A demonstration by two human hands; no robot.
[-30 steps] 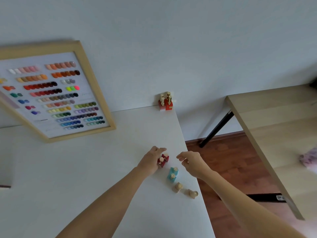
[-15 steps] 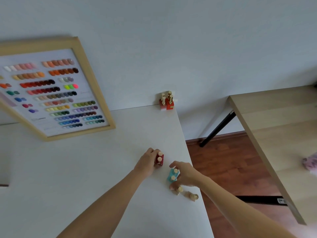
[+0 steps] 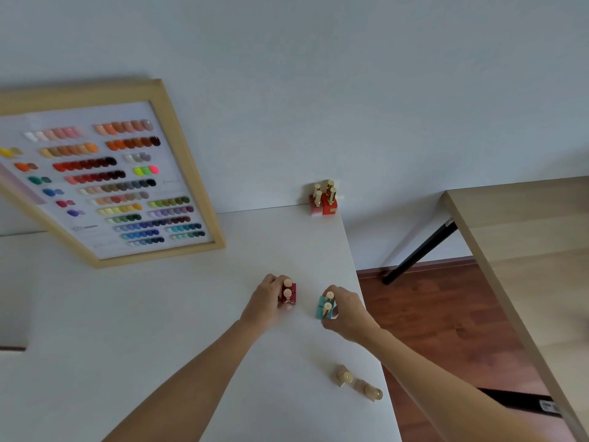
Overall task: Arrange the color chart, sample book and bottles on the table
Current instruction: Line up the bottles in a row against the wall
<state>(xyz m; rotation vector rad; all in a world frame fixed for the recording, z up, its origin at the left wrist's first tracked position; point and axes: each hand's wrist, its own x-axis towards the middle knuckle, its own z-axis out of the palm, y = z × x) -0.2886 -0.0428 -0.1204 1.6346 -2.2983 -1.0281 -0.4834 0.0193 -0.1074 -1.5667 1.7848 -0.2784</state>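
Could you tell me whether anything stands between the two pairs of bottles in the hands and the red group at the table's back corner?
Nothing visible does. The left hand grips the dark red bottles, the right hand the teal bottles; bare white table lies between them and the red bottles at the far corner.

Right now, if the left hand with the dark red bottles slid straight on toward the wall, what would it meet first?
Probably the red bottle cluster at the table's back edge. The left hand holds the dark red bottles, and the white table between looks bare. The line may pass slightly left of it; depth is unclear.
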